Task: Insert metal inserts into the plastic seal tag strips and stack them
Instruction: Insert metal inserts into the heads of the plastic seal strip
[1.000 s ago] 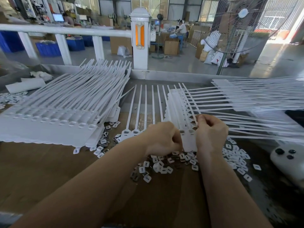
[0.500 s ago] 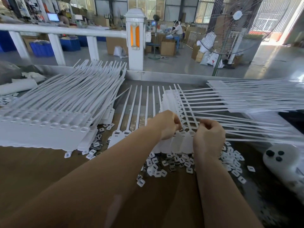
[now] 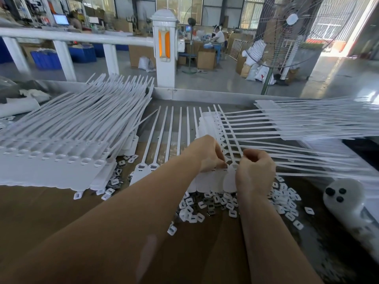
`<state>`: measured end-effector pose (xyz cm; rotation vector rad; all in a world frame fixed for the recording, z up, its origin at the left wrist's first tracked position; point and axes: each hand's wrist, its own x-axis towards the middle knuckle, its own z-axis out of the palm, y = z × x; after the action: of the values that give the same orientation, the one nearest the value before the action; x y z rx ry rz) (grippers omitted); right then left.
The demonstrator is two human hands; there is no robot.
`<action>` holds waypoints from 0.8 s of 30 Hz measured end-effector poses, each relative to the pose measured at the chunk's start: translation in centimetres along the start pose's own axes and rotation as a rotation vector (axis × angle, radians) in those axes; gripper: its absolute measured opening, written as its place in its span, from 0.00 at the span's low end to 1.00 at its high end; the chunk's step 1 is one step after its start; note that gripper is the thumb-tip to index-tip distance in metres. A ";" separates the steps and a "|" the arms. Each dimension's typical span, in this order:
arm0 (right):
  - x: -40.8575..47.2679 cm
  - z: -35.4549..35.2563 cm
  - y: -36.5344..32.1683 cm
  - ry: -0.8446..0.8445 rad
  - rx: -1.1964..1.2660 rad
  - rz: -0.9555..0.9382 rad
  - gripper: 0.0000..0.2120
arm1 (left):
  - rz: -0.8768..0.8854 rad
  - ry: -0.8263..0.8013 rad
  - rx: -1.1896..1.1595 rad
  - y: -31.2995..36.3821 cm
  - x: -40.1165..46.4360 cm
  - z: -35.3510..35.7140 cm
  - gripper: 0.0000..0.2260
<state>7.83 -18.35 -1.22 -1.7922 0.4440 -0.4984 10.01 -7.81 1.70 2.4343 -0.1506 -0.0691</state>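
A white plastic seal tag strip [image 3: 170,138] lies flat on the brown table, its thin tails running away from me. My left hand [image 3: 207,153] and my right hand [image 3: 254,171] meet over the strip's tag heads [image 3: 215,184] at its right end. Both hands have curled fingers pinching at one tag head; whatever small piece sits between the fingertips is hidden. Loose white inserts with metal centres [image 3: 211,206] lie scattered just in front of the strip. A tall stack of strips [image 3: 61,144] fills the left side.
Another pile of strips [image 3: 307,124] fans out to the right, its tails crossing over the strip being worked on. A white device with black buttons [image 3: 346,199] sits at the right edge. A metal rim [image 3: 205,95] bounds the table's far side.
My left hand moved forward and right to meet my right hand at the tag heads. The view has shifted slightly; the strip stays in place.
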 end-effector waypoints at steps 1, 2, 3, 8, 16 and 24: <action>0.0 0.0 0.0 0.002 0.000 0.001 0.10 | -0.003 0.015 -0.008 0.0 -0.1 0.0 0.05; 0.1 0.1 0.0 0.005 0.003 0.002 0.10 | -0.002 0.022 -0.013 0.0 -0.2 0.1 0.05; 0.1 0.1 0.1 0.006 0.006 0.002 0.10 | 0.001 0.028 -0.022 -0.1 -0.3 0.0 0.05; 0.1 0.2 0.3 -0.001 0.012 -0.010 0.10 | 0.011 0.058 -0.031 -0.2 -1.3 -0.5 0.05; 0.0 0.2 0.4 -0.002 0.028 -0.013 0.11 | 0.078 -0.091 -0.004 -0.4 -4.1 -2.2 0.05; -0.1 0.2 0.3 -0.016 0.014 0.001 0.12 | 0.144 -0.282 0.144 -0.5 -6.5 -1.9 0.03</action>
<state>7.83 -18.22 -1.61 -1.7813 0.4295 -0.4845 3.76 -5.40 2.94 2.5382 -0.4716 -0.3484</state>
